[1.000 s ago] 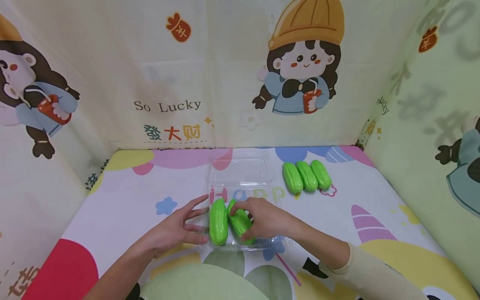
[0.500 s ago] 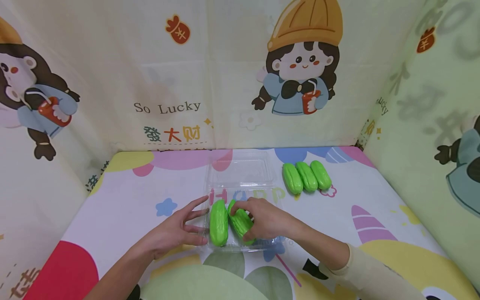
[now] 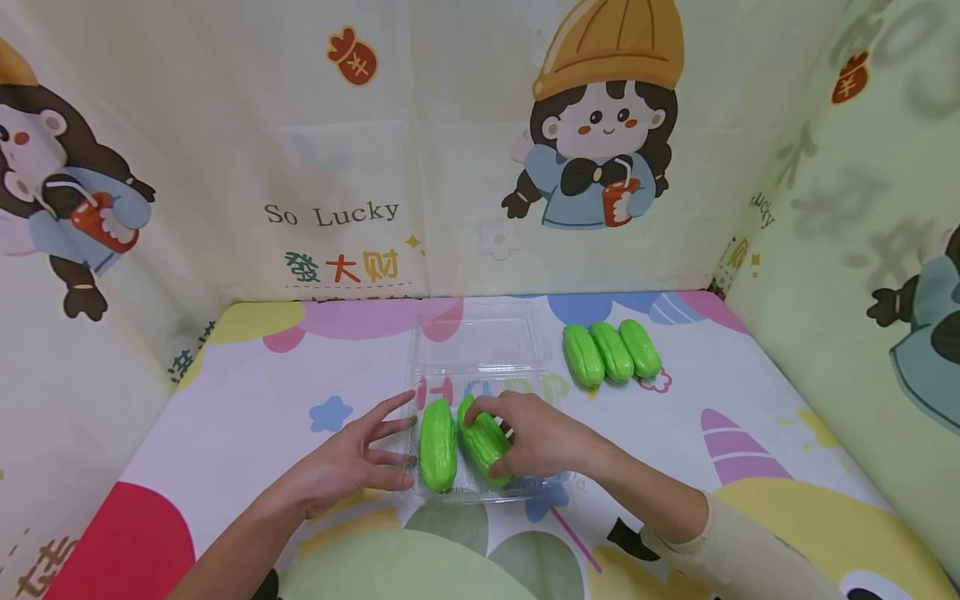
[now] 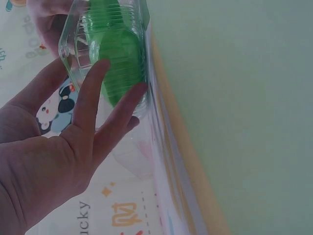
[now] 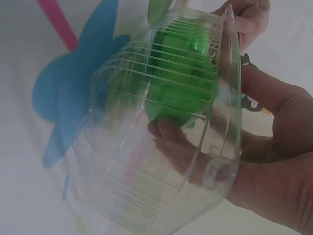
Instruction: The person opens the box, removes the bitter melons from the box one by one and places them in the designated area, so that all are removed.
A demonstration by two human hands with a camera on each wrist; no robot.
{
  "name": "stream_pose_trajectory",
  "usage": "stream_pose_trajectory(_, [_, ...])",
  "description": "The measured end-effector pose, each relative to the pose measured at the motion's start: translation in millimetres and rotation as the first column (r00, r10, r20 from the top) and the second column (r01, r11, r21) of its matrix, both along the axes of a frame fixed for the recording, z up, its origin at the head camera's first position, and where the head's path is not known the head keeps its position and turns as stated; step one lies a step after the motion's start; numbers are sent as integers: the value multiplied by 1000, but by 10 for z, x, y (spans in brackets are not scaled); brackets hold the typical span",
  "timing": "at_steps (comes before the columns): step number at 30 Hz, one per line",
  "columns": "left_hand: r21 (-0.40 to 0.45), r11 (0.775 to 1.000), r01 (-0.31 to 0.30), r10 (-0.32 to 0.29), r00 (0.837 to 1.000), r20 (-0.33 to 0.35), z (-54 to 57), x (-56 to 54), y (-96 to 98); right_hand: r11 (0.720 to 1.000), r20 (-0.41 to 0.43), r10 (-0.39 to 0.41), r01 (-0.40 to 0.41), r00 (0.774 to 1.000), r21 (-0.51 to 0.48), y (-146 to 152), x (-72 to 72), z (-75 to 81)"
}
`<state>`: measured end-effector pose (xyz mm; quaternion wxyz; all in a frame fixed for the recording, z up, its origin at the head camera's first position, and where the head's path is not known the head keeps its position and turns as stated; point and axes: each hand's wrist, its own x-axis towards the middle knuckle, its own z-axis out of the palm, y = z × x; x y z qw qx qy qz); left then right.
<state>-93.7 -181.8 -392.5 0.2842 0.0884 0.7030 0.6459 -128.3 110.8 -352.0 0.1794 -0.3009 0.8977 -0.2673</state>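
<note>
A clear plastic clamshell box (image 3: 534,487) lies with its lid (image 3: 480,337) folded back on the table. Inside, at the left, one green cucumber (image 3: 438,446) lies lengthwise. Beside it a second green cucumber (image 3: 483,437) is slightly tilted, its top end toward the first. My right hand (image 3: 542,437) grips this second cucumber from above, thumb at the near end and fingers at the far end. Fingers spread and fairly straight, my left hand (image 3: 360,458) touches the box's left wall from outside; the left wrist view shows its fingertips (image 4: 104,66) against the ribbed plastic.
Three more green cucumbers (image 3: 613,352) lie side by side at the back right of the table, beyond the box. A patterned cloth (image 3: 247,433) covers the table. Printed fabric walls (image 3: 465,150) stand at the back and both sides.
My right hand and the second cucumber have shifted very slightly to the right inside the box. The left hand keeps its place at the box wall.
</note>
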Motion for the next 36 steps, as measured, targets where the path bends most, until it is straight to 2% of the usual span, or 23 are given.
stream_pose_trajectory(8, [5,1000,2,-2,1000,-8,-12,-6,6,999,24,-34,35,999,-27,78,37,21])
stream_pose_trajectory(15, [-2,1000,4,-4,1000,-9,-22,-7,8,993,31,-19,23,999,-117,186,64,58])
stream_pose_trajectory(22, [-16,1000,2,-2,1000,-6,-8,-11,2,987,12,-15,17,1000,-163,295,105,104])
stream_pose_trajectory(36, [-29,1000,-1,1,1000,-2,1,-11,1,978,4,-81,80,997,-194,498,157,208])
